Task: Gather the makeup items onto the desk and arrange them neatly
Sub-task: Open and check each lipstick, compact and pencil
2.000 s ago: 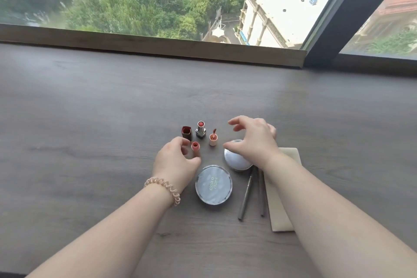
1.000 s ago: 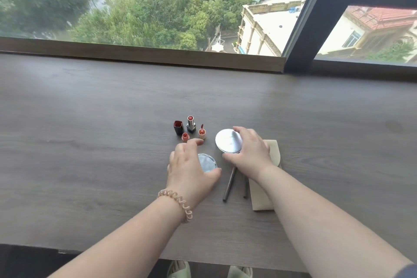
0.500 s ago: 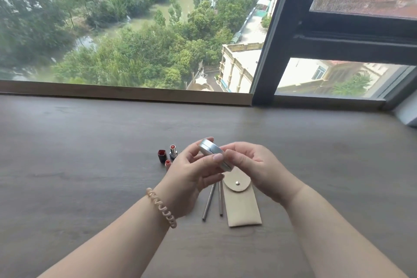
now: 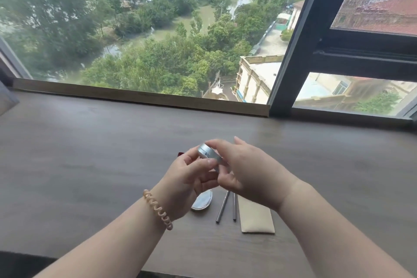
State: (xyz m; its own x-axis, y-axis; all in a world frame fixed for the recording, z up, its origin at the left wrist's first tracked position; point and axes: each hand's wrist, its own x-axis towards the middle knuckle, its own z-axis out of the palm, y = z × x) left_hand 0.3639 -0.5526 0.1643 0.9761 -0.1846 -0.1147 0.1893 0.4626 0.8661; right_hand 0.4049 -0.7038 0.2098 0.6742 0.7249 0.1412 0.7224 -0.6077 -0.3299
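Both hands hold a round silver compact [image 4: 208,154] tilted in the air above the desk [image 4: 90,165]. My left hand [image 4: 189,178], with a coiled band on its wrist, grips the compact from below and the left. My right hand [image 4: 248,171] pinches its top and right rim. A second round silver compact [image 4: 203,202] lies flat on the desk, half hidden under my left hand. Two thin grey pencils [image 4: 228,205] lie beside a beige pouch [image 4: 256,218]. Only a dark red tip of the lipsticks [image 4: 180,154] shows behind my left hand.
A wooden sill [image 4: 140,96] and a large window run along the desk's far edge, with a dark window frame [image 4: 293,40] at the right. The desk's near edge [image 4: 203,274] is just below my forearms.
My hands left the lipsticks, took one compact off the desk and lifted it between them. The view tilted up toward the window, and the other compact now shows under my left hand.
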